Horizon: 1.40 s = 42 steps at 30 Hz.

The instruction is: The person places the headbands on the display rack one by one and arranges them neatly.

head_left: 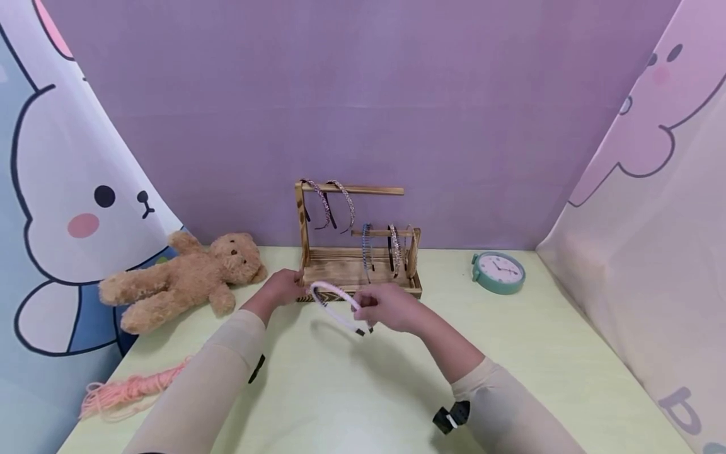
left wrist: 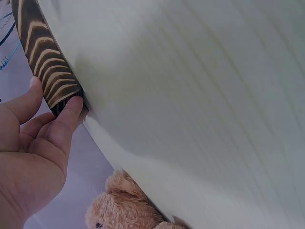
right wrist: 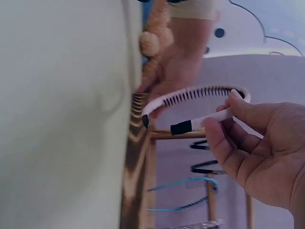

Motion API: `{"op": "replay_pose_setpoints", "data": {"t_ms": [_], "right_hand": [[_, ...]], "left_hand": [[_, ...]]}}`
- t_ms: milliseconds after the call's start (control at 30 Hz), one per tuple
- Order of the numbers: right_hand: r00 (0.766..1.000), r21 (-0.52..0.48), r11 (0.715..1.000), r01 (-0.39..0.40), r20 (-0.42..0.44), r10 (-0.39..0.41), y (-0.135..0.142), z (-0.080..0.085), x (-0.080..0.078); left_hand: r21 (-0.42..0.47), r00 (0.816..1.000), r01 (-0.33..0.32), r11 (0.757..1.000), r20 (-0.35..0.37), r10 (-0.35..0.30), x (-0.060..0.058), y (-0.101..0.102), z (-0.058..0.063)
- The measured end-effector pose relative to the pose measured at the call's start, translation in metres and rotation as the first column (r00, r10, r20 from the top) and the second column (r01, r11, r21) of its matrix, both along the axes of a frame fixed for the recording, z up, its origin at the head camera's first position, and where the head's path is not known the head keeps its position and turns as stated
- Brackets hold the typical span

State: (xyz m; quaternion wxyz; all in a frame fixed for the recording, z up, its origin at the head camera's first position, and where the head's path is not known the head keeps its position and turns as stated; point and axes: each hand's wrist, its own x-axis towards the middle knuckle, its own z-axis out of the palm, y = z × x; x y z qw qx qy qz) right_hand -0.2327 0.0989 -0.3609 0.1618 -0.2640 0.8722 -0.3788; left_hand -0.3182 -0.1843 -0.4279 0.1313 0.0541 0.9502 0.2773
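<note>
A white headband [head_left: 336,287] with dark comb teeth along its inner side and black tips is pinched between the thumb and fingers of my right hand [head_left: 391,307]. It is held in front of the wooden rack [head_left: 329,271], above the table. My left hand [head_left: 282,287] grips the rack's front left corner; in the left wrist view the thumb and fingers [left wrist: 71,112] lie about the dark-striped end of its base. Two patterned headbands [head_left: 346,203] hang from the upper bar. On the lower bar hang a blue toothed headband [head_left: 366,246] and patterned ones [head_left: 395,249].
A brown teddy bear [head_left: 190,277] lies left of the rack, with a bundle of pink yarn [head_left: 133,389] nearer the front. Towards the right stands a green round clock [head_left: 499,272] on the pale table [head_left: 544,353]. A purple backdrop [head_left: 363,94] closes off the back.
</note>
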Motion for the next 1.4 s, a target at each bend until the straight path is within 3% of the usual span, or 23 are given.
{"op": "replay_pose_setpoints", "data": {"t_ms": [133,233,333,567,700,867,967,1200,1400], "right_hand": [[0.994,-0.087,0.994,0.066,-0.081,-0.073,0.008,0.018,-0.003],[0.970,-0.121,0.984,0.128,-0.193,-0.150,0.017,0.034,-0.007],[0.931,-0.163,0.966,0.202,-0.274,-0.241,0.029,0.051,-0.013],[0.834,-0.241,0.897,0.371,-0.338,-0.436,0.059,0.081,-0.036],[0.770,-0.302,0.853,0.425,-0.374,-0.516,0.074,0.086,-0.057],[0.709,-0.288,0.826,0.486,-0.424,-0.564,0.083,0.083,-0.084],[0.708,-0.250,0.825,0.506,-0.425,-0.563,0.080,0.079,-0.099],[0.766,-0.197,0.853,0.483,-0.375,-0.521,0.057,0.067,-0.124],[0.789,-0.223,0.874,0.433,-0.375,-0.486,0.033,0.056,-0.136]], "left_hand": [[0.011,1.000,-0.001,1.000,-0.011,0.001,-0.001,-0.001,-0.002],[0.014,1.000,-0.005,1.000,-0.008,0.005,-0.001,-0.001,-0.003],[0.019,1.000,-0.011,1.000,0.000,0.011,-0.001,-0.001,-0.002],[0.014,1.000,-0.006,1.000,-0.005,0.006,0.000,0.001,0.000],[0.009,1.000,0.000,1.000,-0.003,0.000,0.001,0.001,0.001],[0.007,1.000,0.001,1.000,-0.003,-0.001,0.001,0.001,0.002],[0.021,1.000,-0.012,1.000,0.009,0.012,0.001,0.000,0.001],[0.017,1.000,-0.016,1.000,0.017,0.016,0.001,0.001,-0.001],[0.014,1.000,-0.014,1.000,-0.012,0.014,0.000,0.000,-0.001]]}}
